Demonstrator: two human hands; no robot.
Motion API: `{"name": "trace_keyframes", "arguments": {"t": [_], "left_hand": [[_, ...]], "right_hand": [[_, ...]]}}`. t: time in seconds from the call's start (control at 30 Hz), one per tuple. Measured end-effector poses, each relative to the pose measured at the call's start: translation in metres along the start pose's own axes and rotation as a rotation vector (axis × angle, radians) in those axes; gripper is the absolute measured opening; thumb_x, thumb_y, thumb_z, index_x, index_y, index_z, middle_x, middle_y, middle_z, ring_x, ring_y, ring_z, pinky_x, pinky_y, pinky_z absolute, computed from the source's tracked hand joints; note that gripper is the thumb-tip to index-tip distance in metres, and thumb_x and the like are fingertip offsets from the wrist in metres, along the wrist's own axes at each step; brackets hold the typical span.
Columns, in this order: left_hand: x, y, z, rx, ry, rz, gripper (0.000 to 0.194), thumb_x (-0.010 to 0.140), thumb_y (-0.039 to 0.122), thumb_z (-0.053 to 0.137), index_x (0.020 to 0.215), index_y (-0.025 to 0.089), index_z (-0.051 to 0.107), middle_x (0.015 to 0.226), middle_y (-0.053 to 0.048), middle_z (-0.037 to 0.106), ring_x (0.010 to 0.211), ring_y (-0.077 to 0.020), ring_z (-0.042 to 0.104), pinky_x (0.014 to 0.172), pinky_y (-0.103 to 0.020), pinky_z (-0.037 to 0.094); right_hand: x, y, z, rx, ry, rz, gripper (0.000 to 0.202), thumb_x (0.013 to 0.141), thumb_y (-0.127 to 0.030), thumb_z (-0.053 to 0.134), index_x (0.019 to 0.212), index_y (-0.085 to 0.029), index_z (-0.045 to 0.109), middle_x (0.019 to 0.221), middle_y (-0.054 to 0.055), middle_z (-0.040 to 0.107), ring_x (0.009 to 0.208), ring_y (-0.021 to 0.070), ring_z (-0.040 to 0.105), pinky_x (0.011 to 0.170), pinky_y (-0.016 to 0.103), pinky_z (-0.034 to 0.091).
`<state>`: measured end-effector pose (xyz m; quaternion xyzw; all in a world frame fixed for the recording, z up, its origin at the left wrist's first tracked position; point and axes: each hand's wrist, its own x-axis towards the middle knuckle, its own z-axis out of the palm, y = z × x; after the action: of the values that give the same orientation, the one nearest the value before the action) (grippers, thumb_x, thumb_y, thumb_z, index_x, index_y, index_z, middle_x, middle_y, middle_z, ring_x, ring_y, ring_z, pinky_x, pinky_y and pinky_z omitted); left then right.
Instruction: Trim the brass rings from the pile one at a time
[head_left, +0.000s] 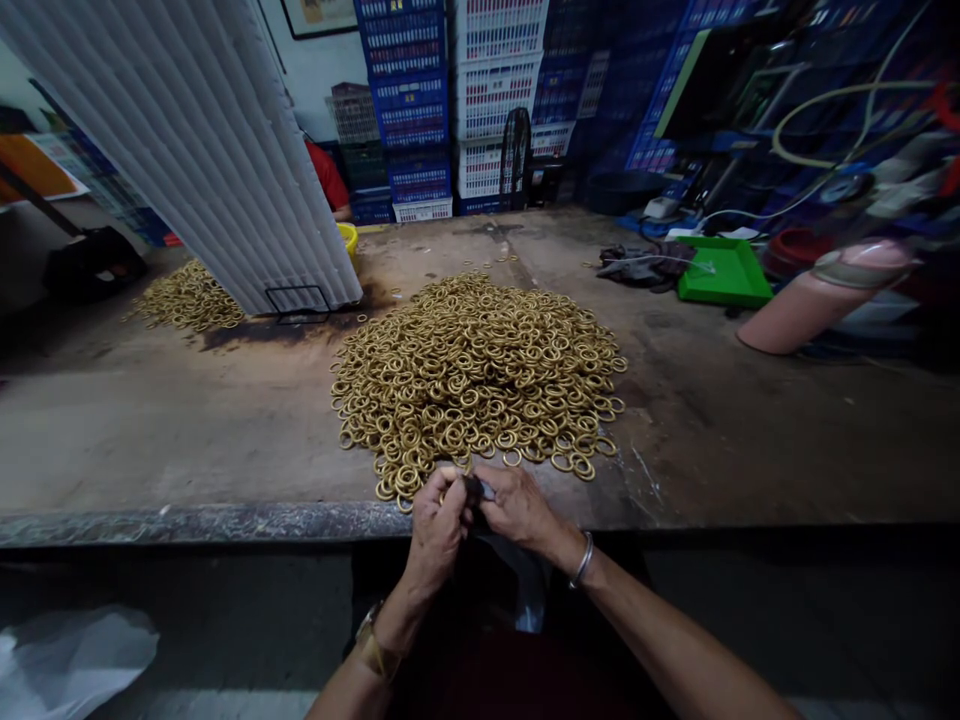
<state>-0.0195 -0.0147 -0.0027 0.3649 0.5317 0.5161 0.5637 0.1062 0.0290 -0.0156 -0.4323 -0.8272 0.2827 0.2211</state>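
A large heap of brass-coloured rings (472, 360) lies on the table in front of me, spreading to its near edge. My left hand (439, 520) is closed at the edge of the heap, fingers pinched together; what they hold is too small to make out. Beside it, my right hand (517, 505) is closed on a small grey piece (486, 490) with a dark end that reaches toward the left fingers. Below the right hand hangs a pale grey strip (529, 590); whether it joins the grey piece I cannot tell.
A tall white corrugated panel (225, 150) stands on the table (187, 430) at the left, a smaller ring pile (187, 300) by it. To the right are a green tray (724, 272) and pink bottle (817, 300). Stacked crates (499, 95) and a person's red sleeve (326, 175) are behind.
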Motion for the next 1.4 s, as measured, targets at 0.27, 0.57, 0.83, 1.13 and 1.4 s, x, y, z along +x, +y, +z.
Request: {"name": "trace_keyframes", "arguments": {"t": [0.27, 0.57, 0.83, 1.13, 1.4], "left_hand": [[-0.003, 0.000, -0.001, -0.006, 0.054, -0.020, 0.029, 0.074, 0.044, 0.055, 0.066, 0.017, 0.049, 0.055, 0.005, 0.046, 0.044, -0.0050, 0.039, 0.041, -0.016, 0.026], [-0.016, 0.009, -0.006, -0.432, -0.086, -0.179, 0.025, 0.074, 0.039, 0.060, 0.076, 0.016, 0.050, 0.069, 0.001, 0.054, 0.046, -0.0044, 0.042, 0.038, -0.015, 0.028], [-0.009, 0.003, -0.012, -0.564, -0.069, -0.207, 0.023, 0.071, 0.034, 0.063, 0.080, 0.015, 0.053, 0.070, -0.002, 0.058, 0.054, -0.0095, 0.052, 0.038, -0.016, 0.034], [0.002, 0.003, -0.020, -0.879, -0.079, -0.403, 0.014, 0.069, 0.022, 0.066, 0.069, 0.011, 0.058, 0.070, -0.004, 0.057, 0.060, -0.0098, 0.055, 0.038, -0.012, 0.033], [0.003, 0.006, -0.018, -0.918, -0.067, -0.388, 0.010, 0.068, 0.015, 0.066, 0.074, 0.012, 0.059, 0.074, -0.004, 0.058, 0.064, -0.0109, 0.057, 0.040, -0.013, 0.036]], "right_hand": [[0.006, -0.005, 0.000, -0.231, -0.117, 0.095, 0.017, 0.075, -0.018, 0.043, 0.086, -0.019, 0.056, 0.072, 0.003, 0.064, 0.061, 0.0132, 0.053, 0.054, 0.023, 0.025], [0.028, 0.006, -0.005, -0.347, 0.093, 0.223, 0.018, 0.078, -0.018, 0.042, 0.089, -0.019, 0.056, 0.075, 0.004, 0.064, 0.068, 0.0147, 0.058, 0.059, 0.023, 0.030], [0.053, -0.013, -0.004, -0.352, 0.034, 0.083, 0.039, 0.078, -0.020, 0.042, 0.117, -0.024, 0.046, 0.092, 0.003, 0.066, 0.080, 0.0161, 0.059, 0.064, 0.023, 0.033], [0.055, -0.012, -0.005, -0.396, -0.015, 0.090, 0.033, 0.078, -0.018, 0.041, 0.110, -0.024, 0.050, 0.087, 0.002, 0.066, 0.078, 0.0161, 0.060, 0.060, 0.023, 0.031], [0.053, -0.005, -0.001, -0.370, 0.030, 0.106, 0.031, 0.073, -0.014, 0.044, 0.100, -0.023, 0.055, 0.090, 0.002, 0.066, 0.081, 0.0151, 0.059, 0.062, 0.022, 0.032]]}}
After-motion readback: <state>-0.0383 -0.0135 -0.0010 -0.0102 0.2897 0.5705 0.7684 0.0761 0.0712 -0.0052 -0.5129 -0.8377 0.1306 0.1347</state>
